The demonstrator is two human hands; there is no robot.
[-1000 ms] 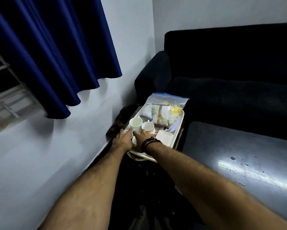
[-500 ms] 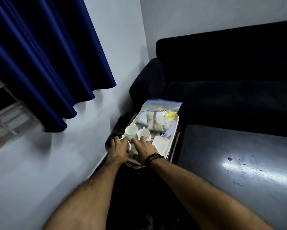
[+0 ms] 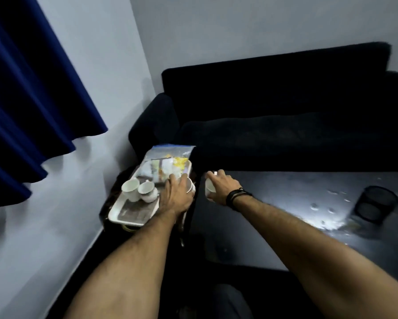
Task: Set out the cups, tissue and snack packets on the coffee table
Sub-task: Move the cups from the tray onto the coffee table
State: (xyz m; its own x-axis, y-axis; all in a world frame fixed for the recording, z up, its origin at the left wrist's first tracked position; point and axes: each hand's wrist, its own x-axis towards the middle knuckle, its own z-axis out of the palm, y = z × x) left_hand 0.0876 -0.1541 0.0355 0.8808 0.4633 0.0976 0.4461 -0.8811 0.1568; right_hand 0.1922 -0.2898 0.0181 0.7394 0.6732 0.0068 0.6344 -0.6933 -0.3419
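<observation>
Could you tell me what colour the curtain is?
Deep blue; the curtain shows in the head view.

Setting: a home living room. Landmark: the dark sofa [image 3: 285,116], set against a plain pale wall. A dark glossy coffee table [image 3: 297,217] stands directly in front of the sofa. A blue curtain [image 3: 27,93] hangs on the adjoining wall, left of the sofa. A white serving tray [image 3: 129,214] with cups and snack packets sits beside the sofa's left armrest.

Left hand [image 3: 178,194] curled, right hand [image 3: 218,188] gripping, arms outstretched
</observation>
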